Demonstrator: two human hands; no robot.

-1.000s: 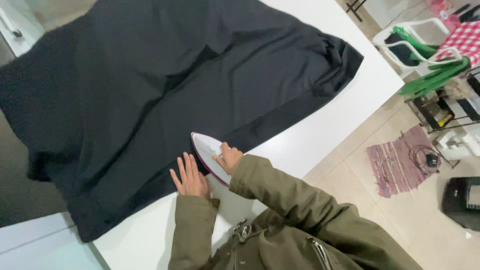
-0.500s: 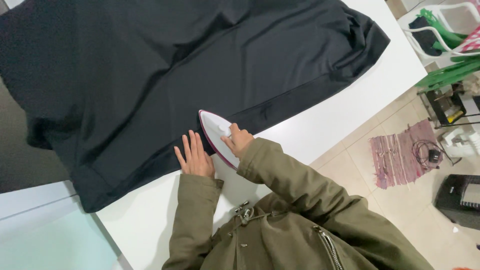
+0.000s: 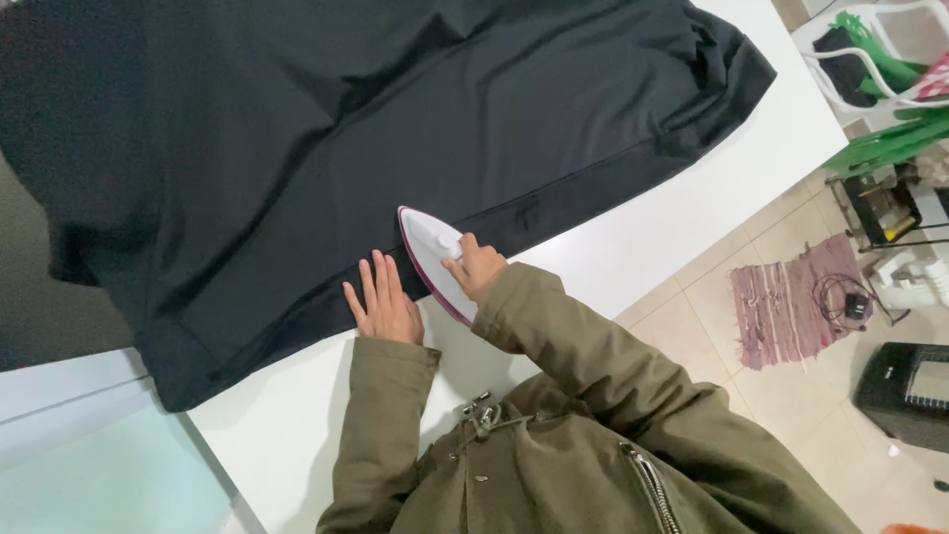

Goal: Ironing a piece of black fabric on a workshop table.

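Note:
A large black garment [image 3: 395,129] lies spread over a white table [image 3: 692,208]. My right hand [image 3: 476,267] grips the handle of a white iron with a dark red edge [image 3: 432,252], which rests on the garment's near hem. My left hand [image 3: 384,302] lies flat, fingers spread, on the black cloth just left of the iron. Both arms wear olive green jacket sleeves.
To the right of the table, on the tiled floor, lie a pink striped rug [image 3: 791,302] with a tangled cable [image 3: 840,297], a black appliance [image 3: 905,391] and a white chair [image 3: 870,59] with green items. A pale cabinet surface [image 3: 89,445] sits lower left.
The iron and both hands stay on the garment's hem while the view shifts; the iron appears slightly further along the hem.

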